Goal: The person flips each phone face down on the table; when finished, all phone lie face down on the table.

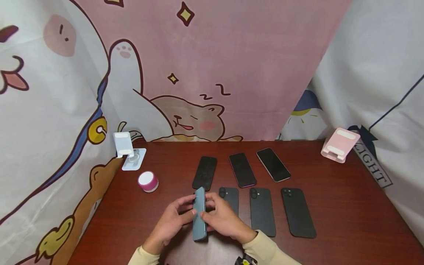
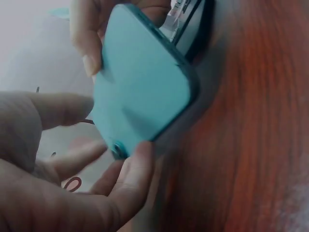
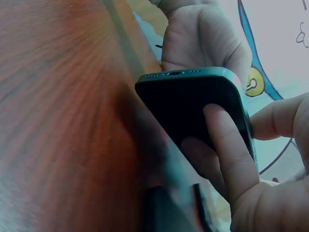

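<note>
A light blue phone [image 1: 199, 217] is held on edge above the near part of the table, between my two hands. My left hand [image 1: 172, 219] grips it from the left, and in the left wrist view its fingers [image 2: 137, 169] meet the phone's camera end. From the other side my right hand [image 1: 223, 217] holds the phone, its thumb on the edge and its fingers [image 3: 224, 130] lying across the black screen in the right wrist view. Just to the right lies a dark phone [image 1: 233, 197], back up and partly hidden by the right hand.
Three phones lie screen up in a back row: one left [image 1: 204, 173], one middle [image 1: 243, 170], one right [image 1: 273, 164]. Two dark phones [image 1: 262, 212] [image 1: 299, 212] lie back up. A white stand [image 1: 127, 151], pink stand [image 1: 340, 144] and pink-white jar [image 1: 148, 181] stand around.
</note>
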